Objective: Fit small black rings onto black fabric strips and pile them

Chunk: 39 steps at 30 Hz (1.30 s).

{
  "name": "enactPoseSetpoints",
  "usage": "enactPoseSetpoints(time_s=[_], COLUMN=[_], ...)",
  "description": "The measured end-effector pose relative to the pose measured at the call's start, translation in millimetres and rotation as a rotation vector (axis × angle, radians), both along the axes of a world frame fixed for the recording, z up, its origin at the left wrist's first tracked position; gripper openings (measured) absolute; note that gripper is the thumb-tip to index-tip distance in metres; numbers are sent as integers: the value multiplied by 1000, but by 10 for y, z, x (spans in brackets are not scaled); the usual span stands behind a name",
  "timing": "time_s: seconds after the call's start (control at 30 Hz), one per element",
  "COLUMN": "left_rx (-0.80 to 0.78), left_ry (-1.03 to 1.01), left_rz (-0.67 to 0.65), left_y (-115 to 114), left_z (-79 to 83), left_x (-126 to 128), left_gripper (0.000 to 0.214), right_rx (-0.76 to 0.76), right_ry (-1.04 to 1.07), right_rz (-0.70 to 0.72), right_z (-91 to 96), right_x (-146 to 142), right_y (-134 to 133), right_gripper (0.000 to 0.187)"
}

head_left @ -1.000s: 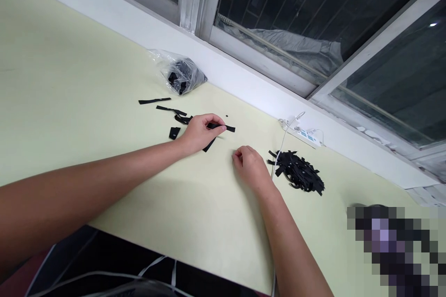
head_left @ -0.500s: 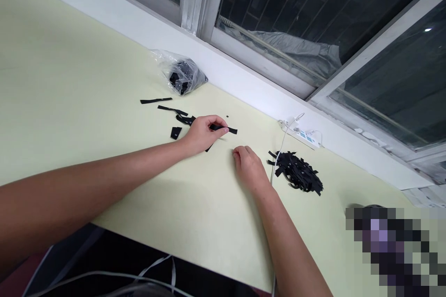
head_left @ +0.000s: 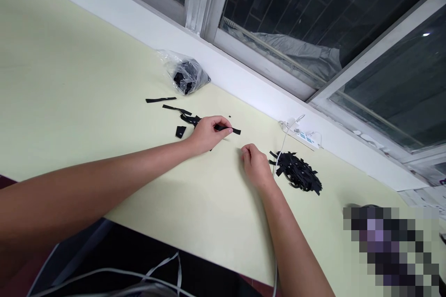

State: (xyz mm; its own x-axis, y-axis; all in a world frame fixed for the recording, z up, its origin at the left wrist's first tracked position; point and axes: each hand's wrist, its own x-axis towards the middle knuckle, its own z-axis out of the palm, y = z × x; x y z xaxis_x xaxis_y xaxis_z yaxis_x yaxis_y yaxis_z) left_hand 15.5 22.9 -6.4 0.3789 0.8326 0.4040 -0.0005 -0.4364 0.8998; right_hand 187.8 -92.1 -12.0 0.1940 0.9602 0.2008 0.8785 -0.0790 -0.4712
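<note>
My left hand [head_left: 205, 133] rests on the pale yellow table [head_left: 69, 83] and pinches a thin black strip [head_left: 234, 130] whose end sticks out to the right of the fingers. A little to its right, my right hand [head_left: 255, 164] lies on the table with its fingers curled in; nothing shows in it. More loose black strips [head_left: 174, 109] and a small black square piece [head_left: 180, 131] lie just left of my left hand. A heap of black pieces [head_left: 298, 172] sits right of my right hand.
A clear plastic bag [head_left: 186, 75] holding black pieces lies by the white window sill [head_left: 244, 88]. A white power strip [head_left: 304, 135] with a white cable [head_left: 282, 148] sits near the heap. A blurred dark object [head_left: 390, 241] is at the lower right. The table edge runs along the bottom.
Both hands stay almost in place; the right hand has drifted slightly up and right toward the heap. The left hand keeps its pinch on the strip.
</note>
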Motion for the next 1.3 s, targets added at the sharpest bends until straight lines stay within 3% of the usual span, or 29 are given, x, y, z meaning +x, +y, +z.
enactPoseSetpoints(time_s=[0.3, 1.3], left_rx=[-29, 24], left_ry=[-23, 0], left_rz=[-48, -29], left_y=[-55, 0], left_z=[37, -18], left_x=[-33, 16], left_gripper=[15, 16], right_rx=[65, 58], right_ry=[124, 166], right_rz=[-1, 36], right_z=[-32, 0], right_x=[32, 59], right_y=[-8, 15], right_gripper=[20, 21])
